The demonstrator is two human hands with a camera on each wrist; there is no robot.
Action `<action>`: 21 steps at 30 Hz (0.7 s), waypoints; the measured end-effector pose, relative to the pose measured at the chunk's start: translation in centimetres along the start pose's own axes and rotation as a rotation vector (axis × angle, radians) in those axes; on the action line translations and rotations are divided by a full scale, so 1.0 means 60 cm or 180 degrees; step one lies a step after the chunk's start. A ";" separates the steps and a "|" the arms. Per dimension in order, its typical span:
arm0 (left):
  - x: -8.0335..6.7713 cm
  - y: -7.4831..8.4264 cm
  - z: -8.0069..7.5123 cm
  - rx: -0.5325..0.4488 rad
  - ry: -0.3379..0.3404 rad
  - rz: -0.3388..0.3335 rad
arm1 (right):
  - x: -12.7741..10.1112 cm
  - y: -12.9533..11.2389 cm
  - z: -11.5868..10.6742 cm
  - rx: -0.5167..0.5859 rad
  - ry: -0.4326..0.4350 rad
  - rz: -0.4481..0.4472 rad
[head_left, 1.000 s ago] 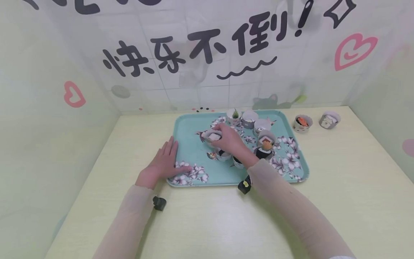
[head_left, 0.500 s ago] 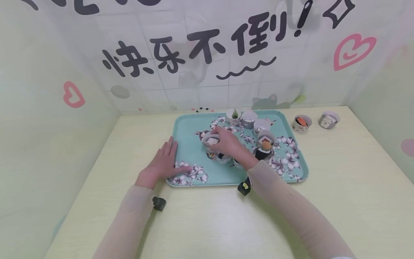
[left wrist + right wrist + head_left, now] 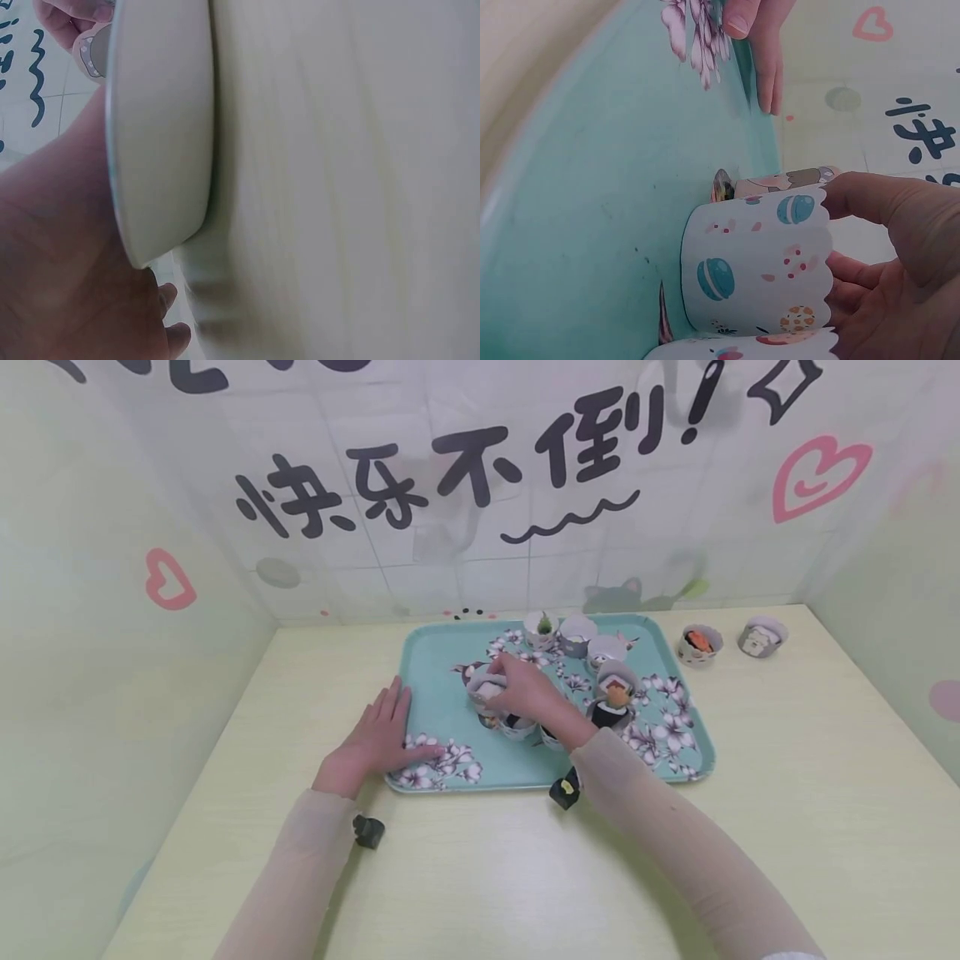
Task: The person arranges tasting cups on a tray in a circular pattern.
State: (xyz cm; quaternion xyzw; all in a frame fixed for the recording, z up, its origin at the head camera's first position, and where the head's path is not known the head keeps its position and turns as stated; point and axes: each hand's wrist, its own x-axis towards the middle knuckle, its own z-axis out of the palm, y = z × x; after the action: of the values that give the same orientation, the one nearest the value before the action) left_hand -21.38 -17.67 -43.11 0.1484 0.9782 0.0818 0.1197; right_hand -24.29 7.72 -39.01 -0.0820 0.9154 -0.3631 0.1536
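From the head view, the right hand (image 3: 528, 692) is over the middle of the teal floral tray (image 3: 435, 660), fingers curled around a small paper cup (image 3: 486, 687) that sits among a cluster of other cups near the tray's centre. The left hand (image 3: 378, 739) lies flat with fingers straight, palm on the pale yellow table (image 3: 787, 793) and fingertips resting on the tray's near left corner. More cups stand along the far edge of the tray, one with a bit of green in it (image 3: 542, 628), and another cup with an orange piece on top (image 3: 618, 687) is just right of the right hand. Two more cups (image 3: 701, 645) sit off the tray on the table to the far right, close to the wall. The left wrist view is mostly the underside edge of the tray (image 3: 161, 135) against the table (image 3: 345, 180), with the left hand (image 3: 60, 262) pressed against the tray edge; can't really tell finger shape from here. In the right wrist view the right hand (image 3: 892, 277) grips a white cup with blue macaron prints and a scalloped rim (image 3: 757, 270), thumb and fingers wrapped round its top, the cup's base down on the teal tray (image 3: 592, 210). Another patterned cup sits just behind it, touching. The left hand's fingers (image 3: 761, 45) show at the tray's far edge.
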 end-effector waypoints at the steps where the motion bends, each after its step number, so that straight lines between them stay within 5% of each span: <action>1: 0.000 0.000 0.000 0.0001 -0.0005 -0.0003 | 0.000 -0.001 -0.001 -0.0012 0.0001 0.0010; 21: 0.001 0.000 -0.001 -0.0032 -0.0065 -0.0033 | -0.003 0.001 -0.009 -0.0094 0.0037 0.0068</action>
State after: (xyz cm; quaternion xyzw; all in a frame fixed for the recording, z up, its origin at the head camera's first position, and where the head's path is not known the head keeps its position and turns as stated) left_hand -21.42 -17.68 -43.07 0.1436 0.9773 0.0846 0.1309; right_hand -24.30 8.13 -38.65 -0.0723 0.9224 -0.3482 0.1509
